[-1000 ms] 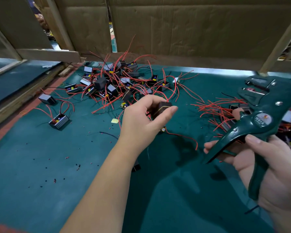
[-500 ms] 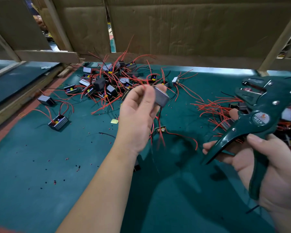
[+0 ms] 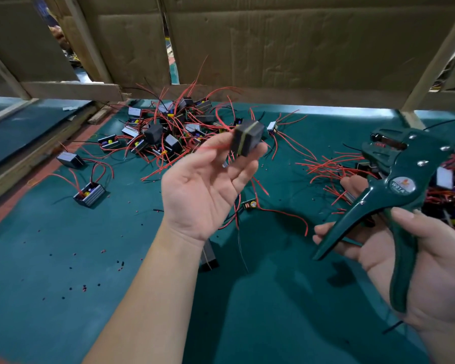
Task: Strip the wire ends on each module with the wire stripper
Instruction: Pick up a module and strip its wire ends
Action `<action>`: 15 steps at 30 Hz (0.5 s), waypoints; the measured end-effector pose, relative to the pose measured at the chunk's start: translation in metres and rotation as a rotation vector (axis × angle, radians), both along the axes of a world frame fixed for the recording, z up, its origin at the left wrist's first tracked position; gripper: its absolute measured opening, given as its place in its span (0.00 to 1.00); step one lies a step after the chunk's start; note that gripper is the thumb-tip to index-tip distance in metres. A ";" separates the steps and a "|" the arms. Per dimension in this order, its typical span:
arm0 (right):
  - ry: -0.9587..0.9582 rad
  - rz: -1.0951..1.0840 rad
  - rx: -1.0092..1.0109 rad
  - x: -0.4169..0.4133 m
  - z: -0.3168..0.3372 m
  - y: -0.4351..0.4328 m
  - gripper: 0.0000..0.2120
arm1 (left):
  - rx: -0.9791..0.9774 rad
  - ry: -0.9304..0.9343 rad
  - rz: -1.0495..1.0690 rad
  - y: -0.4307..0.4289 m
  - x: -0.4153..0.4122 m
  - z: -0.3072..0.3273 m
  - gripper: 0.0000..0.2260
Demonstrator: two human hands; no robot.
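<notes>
My left hand point(image 3: 202, 190) is raised palm-up over the green mat, pinching a small black module point(image 3: 248, 138) at its fingertips. Red wires trail from the module, blurred by motion. My right hand point(image 3: 420, 266) grips the dark green wire stripper point(image 3: 394, 195) by its handles, jaws pointing up and left, apart from the module. A heap of black modules with red wires point(image 3: 174, 135) lies behind my left hand. A second bunch of red-wired modules point(image 3: 336, 169) lies by the stripper's jaws.
The green mat point(image 3: 63, 271) is dotted with small bits of stripped insulation. Two loose modules point(image 3: 90, 194) lie at the left. A small bare circuit board point(image 3: 248, 205) sits under my left hand. Cardboard walls point(image 3: 286, 43) and a wooden frame close the back.
My left hand has lifted the module from the mat and turned palm-up, rotating the module at its fingertips. The right hand and the stripper have barely moved.
</notes>
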State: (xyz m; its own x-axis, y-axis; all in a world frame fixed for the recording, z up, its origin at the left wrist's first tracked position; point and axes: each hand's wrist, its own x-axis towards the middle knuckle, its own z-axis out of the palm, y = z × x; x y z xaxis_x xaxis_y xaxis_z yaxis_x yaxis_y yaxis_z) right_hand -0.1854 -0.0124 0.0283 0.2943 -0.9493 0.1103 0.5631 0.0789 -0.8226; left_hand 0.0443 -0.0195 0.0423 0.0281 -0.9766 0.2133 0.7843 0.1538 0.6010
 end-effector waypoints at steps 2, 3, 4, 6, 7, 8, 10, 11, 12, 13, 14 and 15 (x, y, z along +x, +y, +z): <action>-0.008 -0.001 0.005 0.000 0.000 0.000 0.48 | -0.025 -0.038 -0.013 0.000 -0.001 -0.001 0.18; -0.013 -0.001 0.003 -0.001 0.000 0.000 0.48 | -0.032 -0.074 0.005 0.000 -0.002 -0.002 0.19; -0.022 -0.001 0.000 -0.001 0.000 0.001 0.47 | -0.028 -0.116 0.025 0.000 -0.003 -0.003 0.19; -0.032 -0.010 0.006 -0.001 -0.001 0.002 0.45 | 0.034 -0.201 0.083 0.000 -0.007 -0.002 0.16; -0.033 -0.013 0.009 -0.001 0.000 0.003 0.44 | 0.077 -0.234 0.123 -0.001 -0.010 -0.003 0.15; -0.034 -0.016 0.011 -0.001 0.000 0.003 0.42 | 0.121 -0.259 0.169 -0.002 -0.014 -0.003 0.14; -0.041 -0.011 0.008 -0.001 -0.001 0.004 0.36 | 0.184 -0.291 0.266 -0.004 -0.021 -0.002 0.11; -0.041 -0.011 0.009 -0.001 -0.001 0.004 0.36 | 0.196 -0.276 0.285 -0.005 -0.025 -0.003 0.12; -0.041 -0.013 0.015 -0.001 -0.001 0.004 0.36 | 0.202 -0.206 0.262 -0.005 -0.027 -0.002 0.12; -0.043 -0.016 0.023 -0.002 -0.001 0.004 0.37 | 0.198 -0.094 0.216 -0.004 -0.028 -0.002 0.10; -0.045 -0.018 0.027 -0.002 -0.001 0.004 0.38 | 0.191 0.023 0.172 -0.004 -0.028 0.000 0.08; -0.044 -0.018 0.028 -0.002 -0.001 0.004 0.38 | 0.174 0.118 0.139 -0.004 -0.026 0.001 0.06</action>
